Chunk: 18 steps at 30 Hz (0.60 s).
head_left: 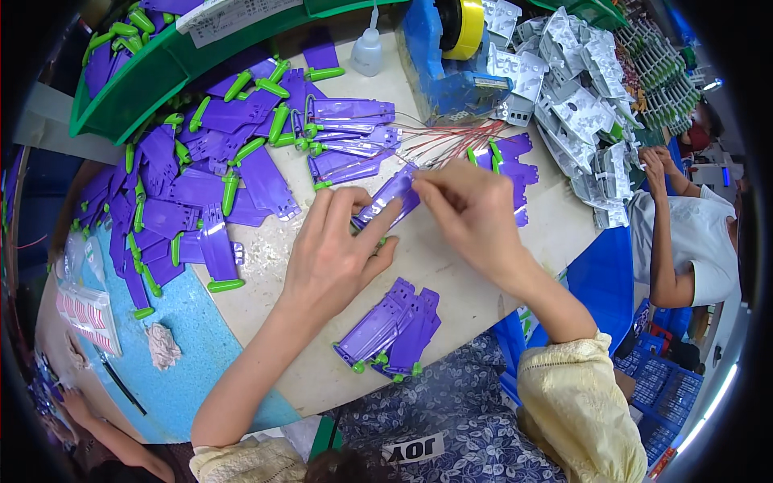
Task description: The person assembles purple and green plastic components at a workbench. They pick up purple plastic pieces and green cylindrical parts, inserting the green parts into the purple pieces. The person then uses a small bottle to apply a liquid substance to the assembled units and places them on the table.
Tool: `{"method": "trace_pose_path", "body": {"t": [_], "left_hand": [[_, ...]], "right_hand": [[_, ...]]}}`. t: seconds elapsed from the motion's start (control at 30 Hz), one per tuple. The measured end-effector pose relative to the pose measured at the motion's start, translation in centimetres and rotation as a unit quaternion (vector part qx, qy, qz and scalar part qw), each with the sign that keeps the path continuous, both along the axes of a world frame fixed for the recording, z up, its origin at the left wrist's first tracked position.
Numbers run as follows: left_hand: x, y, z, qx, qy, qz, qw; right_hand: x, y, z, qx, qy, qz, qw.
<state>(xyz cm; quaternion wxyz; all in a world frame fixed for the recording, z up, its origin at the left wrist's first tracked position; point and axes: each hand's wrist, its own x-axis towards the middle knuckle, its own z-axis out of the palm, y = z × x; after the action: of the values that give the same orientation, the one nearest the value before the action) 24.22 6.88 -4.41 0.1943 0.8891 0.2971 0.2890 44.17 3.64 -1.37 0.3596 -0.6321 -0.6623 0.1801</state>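
My left hand [334,249] is closed on a flat purple plastic part [392,200] with a green tip, holding it tilted above the table. At that part's far right end, the fingers of my right hand [475,213] are pinched together; what sits between them is too small to make out. Just beyond lie thin red and dark wires [451,143], running to a stack of purple parts with wires [352,129]. Closer to me, a few purple parts with green tips [390,326] rest on the table [278,262].
Many loose purple parts [193,189] cover the left side, below a green bin [153,72]. A small squeeze bottle [367,52] stands beside a blue fixture with a yellow wheel [463,32]. Grey metallic-looking housings [576,113] pile up at right. Another person [684,233] sits beyond them.
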Motion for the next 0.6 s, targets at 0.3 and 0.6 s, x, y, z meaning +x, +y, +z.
{"method": "trace_pose_path", "body": {"t": [0.3,0.6], "left_hand": [[0.2,0.2,-0.9,-0.150,-0.139,0.029,0.979],[-6.2,-5.1,3.2,-0.091,-0.018,-0.122,0.988]], "right_hand": [[-2.0,4.7,2.5,-0.325,0.042,0.168,0.930],[3.0,4.7,-0.3,0.015,-0.113,0.037,0.993]]}}
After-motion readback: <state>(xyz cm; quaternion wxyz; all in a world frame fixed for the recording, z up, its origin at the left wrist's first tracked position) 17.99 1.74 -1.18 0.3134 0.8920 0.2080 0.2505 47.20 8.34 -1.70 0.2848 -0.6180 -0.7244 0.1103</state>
